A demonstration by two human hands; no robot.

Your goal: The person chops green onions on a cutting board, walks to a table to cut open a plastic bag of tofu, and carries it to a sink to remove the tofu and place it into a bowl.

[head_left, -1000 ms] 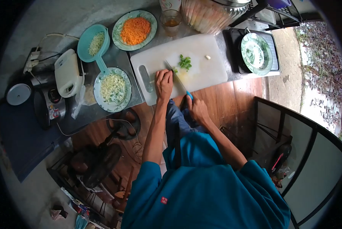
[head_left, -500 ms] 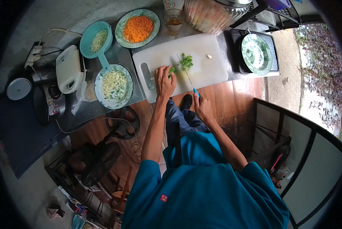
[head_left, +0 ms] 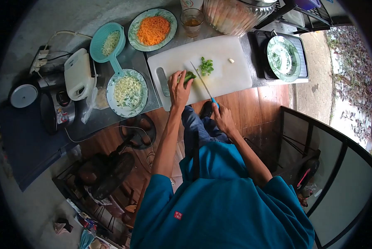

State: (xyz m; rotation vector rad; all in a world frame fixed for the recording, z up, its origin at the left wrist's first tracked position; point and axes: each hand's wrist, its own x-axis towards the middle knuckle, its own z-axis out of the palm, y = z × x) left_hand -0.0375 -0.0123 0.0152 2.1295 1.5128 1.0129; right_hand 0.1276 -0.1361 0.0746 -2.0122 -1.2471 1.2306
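Note:
On the white cutting board (head_left: 223, 54), my left hand (head_left: 179, 89) presses down a bunch of green leafy herbs (head_left: 189, 76), its fingers closed over the stalks. My right hand (head_left: 223, 118) grips the blue handle of a kitchen knife (head_left: 203, 82). The blade points up and left, just right of the bunch. Beyond the blade lies a small heap of cut greens (head_left: 206, 66). A pale garlic clove, or something like it (head_left: 231, 60), sits farther right on the board.
Left of the board are a plate of shredded cabbage (head_left: 127, 92), a turquoise strainer (head_left: 95, 49) and a plate of grated carrot (head_left: 153, 31). A glass (head_left: 192, 20) and a large jar (head_left: 231, 16) stand behind. At right, a green-patterned plate (head_left: 294, 62) rests on a black tray (head_left: 304, 68).
The knife blade has shifted away from the heap of cut greens, leaving a gap, and stands nearer the bunch. My left hand stays on the herbs. The whole view has shifted slightly.

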